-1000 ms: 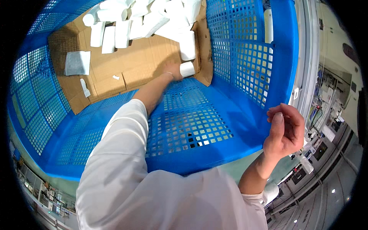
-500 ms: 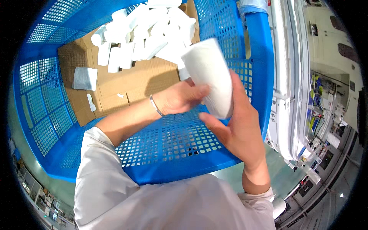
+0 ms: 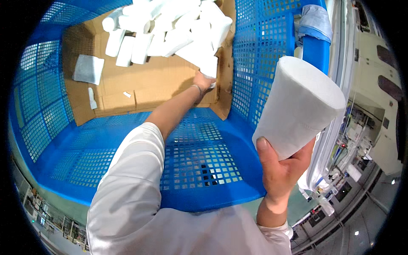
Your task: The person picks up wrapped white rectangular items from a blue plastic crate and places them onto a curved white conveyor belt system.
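Note:
My right hand is wrapped round the lower end of a white fabric cylinder, raised at the basket's right side. The cylinder is tilted, with a flat round top and a stitched seam. My left hand reaches down into the blue basket, its fingers closed on the near end of a white fabric piece at the right edge of a pile. Part of that grip is hidden. Many similar white cylinders lie heaped at the far side, the brightest ones washed out by light.
Brown cardboard lines the basket floor. A flat white fabric square and small white scraps lie at its left. A pale blue cloth wrap covers part of the right rim, beside white machine framing.
My left hand has left the cylinder and reached forward to the pile. My right hand has brought the cylinder right and nearer, turning its flat top into view.

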The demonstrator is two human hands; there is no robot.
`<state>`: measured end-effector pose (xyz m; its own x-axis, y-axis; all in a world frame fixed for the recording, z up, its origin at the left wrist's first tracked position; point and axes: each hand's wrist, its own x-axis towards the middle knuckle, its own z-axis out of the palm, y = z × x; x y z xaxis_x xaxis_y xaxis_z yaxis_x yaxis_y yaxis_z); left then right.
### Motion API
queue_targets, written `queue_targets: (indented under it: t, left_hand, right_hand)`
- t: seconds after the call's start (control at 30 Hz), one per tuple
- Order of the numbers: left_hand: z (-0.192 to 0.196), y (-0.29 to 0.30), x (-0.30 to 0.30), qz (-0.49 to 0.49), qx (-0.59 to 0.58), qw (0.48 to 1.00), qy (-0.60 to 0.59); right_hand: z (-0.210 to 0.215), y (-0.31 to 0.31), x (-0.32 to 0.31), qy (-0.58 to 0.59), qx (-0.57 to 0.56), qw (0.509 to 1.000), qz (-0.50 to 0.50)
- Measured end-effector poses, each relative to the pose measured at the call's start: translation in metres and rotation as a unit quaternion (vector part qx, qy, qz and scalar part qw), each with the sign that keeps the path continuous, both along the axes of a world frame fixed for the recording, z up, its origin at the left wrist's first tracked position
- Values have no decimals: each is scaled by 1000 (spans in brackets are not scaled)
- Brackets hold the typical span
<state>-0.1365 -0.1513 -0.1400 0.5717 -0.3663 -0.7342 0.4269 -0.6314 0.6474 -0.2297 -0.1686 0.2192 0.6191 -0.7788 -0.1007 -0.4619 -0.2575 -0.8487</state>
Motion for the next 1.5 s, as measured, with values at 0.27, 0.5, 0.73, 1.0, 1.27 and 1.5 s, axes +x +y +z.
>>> queue_targets:
  t: [0.27, 0.5, 0.73, 1.0, 1.27, 1.5]
  left_hand:
    - [80, 28, 19, -11, -307, 914, 263]
    - [240, 67, 42, -182, -494, 819, 228]
    - [243, 75, 76, -395, -525, 754, -2]
    - [47, 59, 141, -266, 16, 841, -471]
    - [9, 54, 152, -162, -5, 912, -376]
    - [-13, 160, 198, -122, 105, 894, -418]
  right_hand:
    - [8, -8, -3, 50, 117, 992, 3]
    - [6, -10, 0, 72, 93, 983, 139]
    - [-6, -12, -2, 76, -5, 954, 289]
    - [-8, -9, 3, 95, -29, 960, 263]
    - [-2, -7, 5, 163, -47, 964, 204]
    - [-1, -7, 8, 146, -58, 963, 219]
